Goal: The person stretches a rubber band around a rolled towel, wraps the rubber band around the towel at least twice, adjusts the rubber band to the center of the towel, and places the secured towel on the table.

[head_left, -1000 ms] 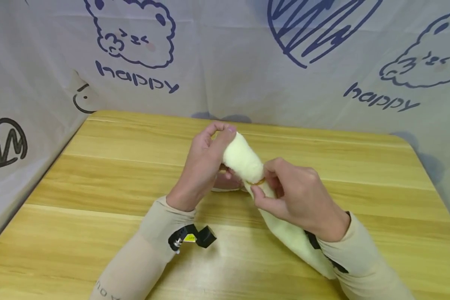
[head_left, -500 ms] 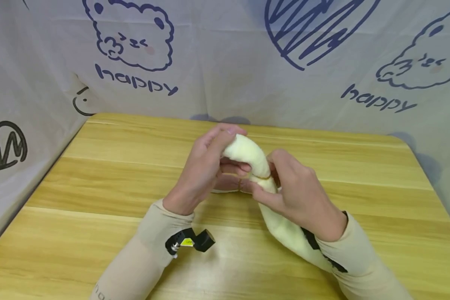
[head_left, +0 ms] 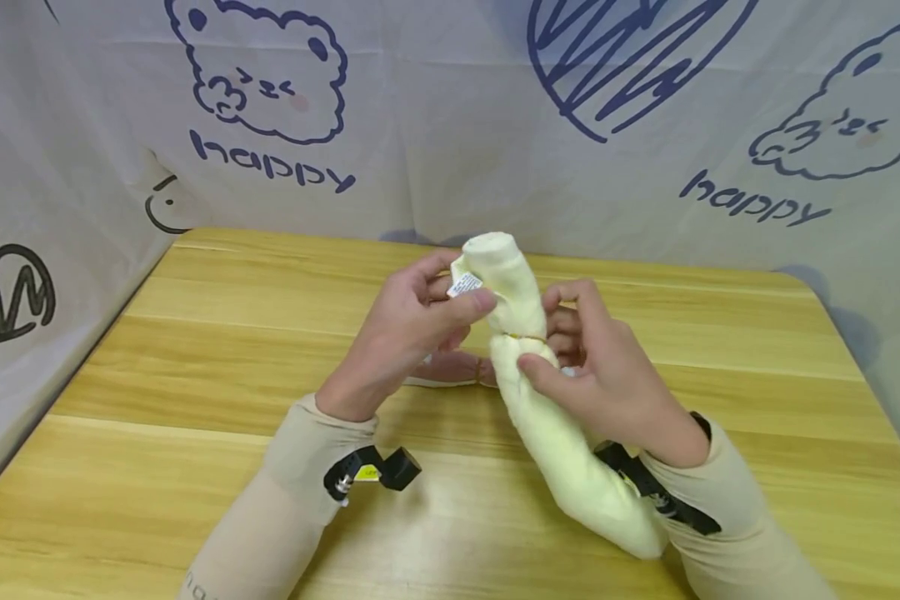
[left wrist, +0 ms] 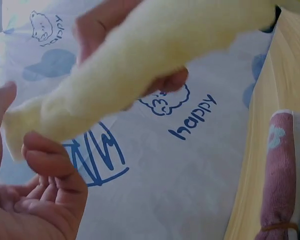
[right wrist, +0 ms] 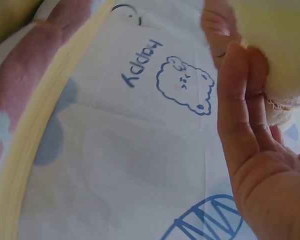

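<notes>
A long cream towel (head_left: pixel 547 454), rolled up, slants from the upper middle down to the right in the head view. Round it, under its upper part, runs a thin yellowish rubber band (head_left: pixel 521 337). My left hand (head_left: pixel 401 329) pinches the upper end between thumb and fingers, beside a small white printed label (head_left: pixel 465 286). Just below the band my right hand (head_left: pixel 615 387) holds the roll, thumb on the near side and curled fingers behind. The left wrist view shows the same cream roll (left wrist: pixel 135 65) stretching between both hands.
Behind the hands a pink rolled towel (head_left: pixel 450 369) lies on the wooden table (head_left: pixel 270 367); a flower mark and a band (left wrist: pixel 280 226) show on it. A white cloth (head_left: pixel 450 133) with blue drawings hangs along the table's far side. Both wrists carry small black cameras.
The cream roll's upper end, earlier bent over toward the left hand, now stands up with its label showing. The left thumb has shifted lower on it, and the right-hand fingers have loosened near the band.
</notes>
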Available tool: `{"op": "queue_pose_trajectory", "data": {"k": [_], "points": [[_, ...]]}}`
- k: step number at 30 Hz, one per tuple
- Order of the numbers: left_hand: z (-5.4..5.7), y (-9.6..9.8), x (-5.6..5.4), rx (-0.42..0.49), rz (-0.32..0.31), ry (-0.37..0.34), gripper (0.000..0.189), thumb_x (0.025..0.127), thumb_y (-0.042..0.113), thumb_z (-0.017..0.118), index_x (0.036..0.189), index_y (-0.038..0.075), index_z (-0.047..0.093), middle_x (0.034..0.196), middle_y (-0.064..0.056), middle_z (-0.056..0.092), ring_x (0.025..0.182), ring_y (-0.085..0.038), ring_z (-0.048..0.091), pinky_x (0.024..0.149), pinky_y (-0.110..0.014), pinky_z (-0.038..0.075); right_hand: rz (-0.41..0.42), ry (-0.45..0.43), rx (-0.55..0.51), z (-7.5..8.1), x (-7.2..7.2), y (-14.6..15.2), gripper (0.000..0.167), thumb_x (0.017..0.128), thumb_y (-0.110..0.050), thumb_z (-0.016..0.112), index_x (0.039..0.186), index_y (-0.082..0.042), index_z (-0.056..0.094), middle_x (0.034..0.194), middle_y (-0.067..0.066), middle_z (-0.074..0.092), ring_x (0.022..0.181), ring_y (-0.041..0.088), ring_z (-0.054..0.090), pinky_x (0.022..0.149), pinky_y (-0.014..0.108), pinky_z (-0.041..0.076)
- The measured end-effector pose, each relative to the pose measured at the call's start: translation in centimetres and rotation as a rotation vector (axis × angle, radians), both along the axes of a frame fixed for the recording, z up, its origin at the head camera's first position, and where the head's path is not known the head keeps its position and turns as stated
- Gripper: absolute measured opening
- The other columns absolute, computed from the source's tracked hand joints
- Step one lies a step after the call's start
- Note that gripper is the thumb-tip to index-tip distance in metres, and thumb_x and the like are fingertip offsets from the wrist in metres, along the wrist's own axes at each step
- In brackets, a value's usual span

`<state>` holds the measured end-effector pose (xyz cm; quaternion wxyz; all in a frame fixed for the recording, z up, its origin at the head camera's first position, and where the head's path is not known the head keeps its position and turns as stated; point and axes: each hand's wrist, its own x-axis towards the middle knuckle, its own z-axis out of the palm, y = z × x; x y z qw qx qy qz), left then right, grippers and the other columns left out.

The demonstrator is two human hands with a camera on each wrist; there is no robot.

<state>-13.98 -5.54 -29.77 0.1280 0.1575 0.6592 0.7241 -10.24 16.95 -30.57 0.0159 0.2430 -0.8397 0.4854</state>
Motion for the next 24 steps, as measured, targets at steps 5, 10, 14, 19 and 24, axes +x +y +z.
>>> {"op": "queue_pose_trajectory", "data": {"k": [5,10,14,19,24], "points": [[-0.35,-0.02,-0.22,-0.062,-0.099,-0.040,0.049,0.089,0.008,0.077,0.135,0.008,0.060,0.115,-0.011,0.073,0.093,-0.017,0.073,0.080,-0.033,0.065,0.147,-0.102,-0.176,0.12,0.02,0.34,0.039,0.096,0.007,0.058,0.127,0.005,0.034,0.108,0.031,0.071,0.085,0.010,0.074,0.067,0.033,0.065],[-0.56,-0.06,-0.12,-0.138,-0.078,0.032,0.030,0.096,0.017,0.073,0.124,0.008,0.065,0.111,-0.013,0.073,0.089,-0.018,0.072,0.077,-0.043,0.066,0.275,-0.192,-0.229,-0.10,-0.04,0.23,0.034,0.100,0.005,0.054,0.127,0.004,0.033,0.109,0.033,0.069,0.088,0.013,0.074,0.068,0.037,0.066],[-0.45,-0.14,0.07,-0.175,-0.051,0.043,0.022,0.098,0.026,0.071,0.111,0.008,0.070,0.095,-0.009,0.073,0.077,-0.015,0.070,0.068,-0.043,0.066,0.330,-0.235,-0.208,-0.37,-0.08,-0.04,0.034,0.100,0.004,0.054,0.128,0.005,0.034,0.107,0.031,0.070,0.087,0.013,0.073,0.067,0.038,0.066],[-0.39,-0.04,0.23,-0.175,0.000,0.067,0.024,0.097,0.031,0.070,0.101,0.008,0.072,0.083,-0.006,0.069,0.068,-0.013,0.065,0.058,-0.038,0.063,0.387,-0.320,-0.210,-0.66,-0.11,-0.26,0.036,0.102,0.003,0.053,0.132,0.004,0.033,0.109,0.032,0.068,0.087,0.015,0.072,0.068,0.041,0.066],[-0.43,0.26,0.33,-0.160,0.084,0.095,0.027,0.097,0.034,0.068,0.097,0.007,0.073,0.075,-0.004,0.068,0.060,-0.014,0.064,0.050,-0.039,0.059,0.412,-0.368,-0.230,-0.83,-0.21,-0.32,0.037,0.105,-0.002,0.051,0.136,0.002,0.031,0.116,0.033,0.066,0.088,0.018,0.074,0.067,0.045,0.066]]}}
